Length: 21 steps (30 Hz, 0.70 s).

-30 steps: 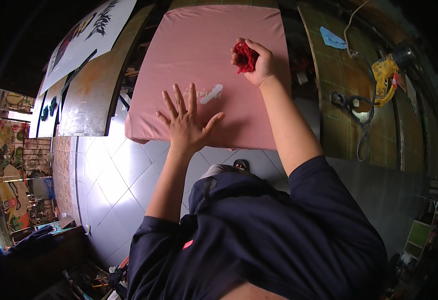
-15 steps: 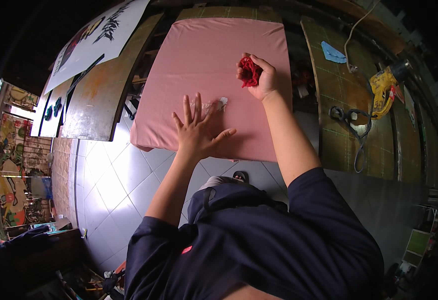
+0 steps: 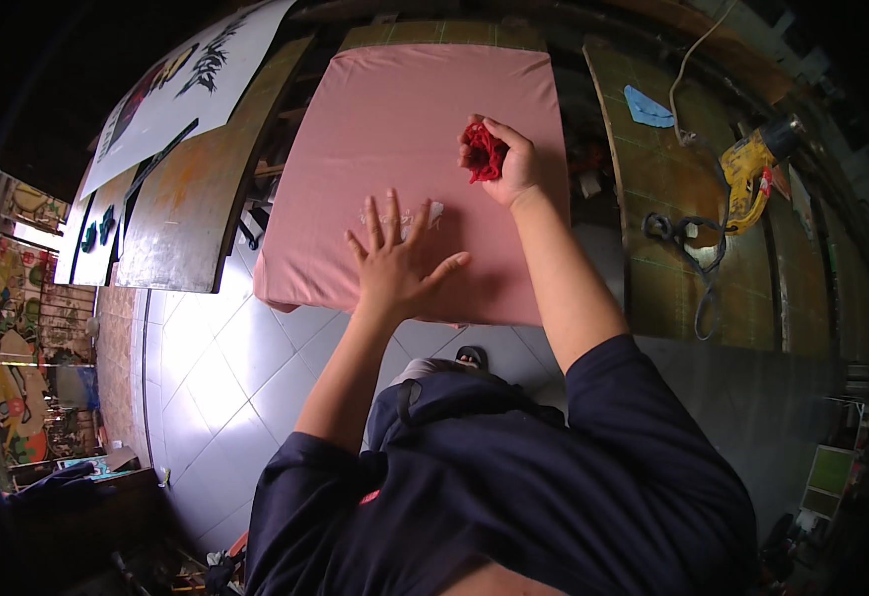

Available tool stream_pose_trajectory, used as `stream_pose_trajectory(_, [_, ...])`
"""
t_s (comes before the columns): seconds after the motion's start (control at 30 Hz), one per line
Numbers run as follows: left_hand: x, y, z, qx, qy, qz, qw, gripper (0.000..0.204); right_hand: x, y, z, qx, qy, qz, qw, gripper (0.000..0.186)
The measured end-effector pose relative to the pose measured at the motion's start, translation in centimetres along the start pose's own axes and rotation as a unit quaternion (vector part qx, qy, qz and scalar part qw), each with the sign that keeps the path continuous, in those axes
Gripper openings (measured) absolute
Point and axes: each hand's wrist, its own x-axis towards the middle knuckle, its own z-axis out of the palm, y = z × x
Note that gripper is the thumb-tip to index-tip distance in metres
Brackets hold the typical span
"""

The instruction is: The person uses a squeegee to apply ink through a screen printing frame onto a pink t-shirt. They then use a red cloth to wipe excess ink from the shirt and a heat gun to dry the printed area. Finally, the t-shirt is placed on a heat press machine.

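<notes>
My left hand [image 3: 397, 263] is spread, fingers apart, on the pink fabric [image 3: 315, 129] stretched over a board, its fingertips over a white printed marking [image 3: 435, 213] that they partly cover. Up and to the right of it, my right hand [image 3: 514, 167] is wrapped round a crumpled red cloth [image 3: 482, 149], held near the fabric's right side. Whether that cloth touches the fabric I cannot tell.
A board [image 3: 186, 219] on the left bears a white poster [image 3: 233, 89] and dark tools. The right-hand board [image 3: 673, 308] holds a yellow heat gun [image 3: 747, 169], a cord [image 3: 703, 263] and a light blue cloth [image 3: 648, 107]. Tiled floor [image 3: 216, 387] lies below.
My left hand has shifted right and up across the fabric onto the white marking. My right hand still grips the red cloth at about the same place on the fabric. The view has shifted slightly.
</notes>
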Motion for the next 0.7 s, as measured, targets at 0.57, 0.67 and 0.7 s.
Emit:
stream_pose_trajectory(0.57, [-16.1, -15.3, -6.1, -0.176, 0.174, -0.272, 0.930, 0.069, -1.1, 0.4, 1.2, -0.199, 0.023, 0.025, 0.979, 0.017])
stream_pose_trajectory(0.67, [-16.3, -16.9, -4.9, -0.187, 0.195, -0.231, 0.935, 0.070, -1.3, 0.3, 1.4, -0.197, 0.033, 0.035, 0.979, 0.017])
stream_pose_trajectory(0.7, [-15.8, -16.8, -4.8, -0.188, 0.173, -0.239, 0.937, 0.072, -1.4, 0.4, 1.3, -0.206, 0.033, 0.033, 0.977, 0.017])
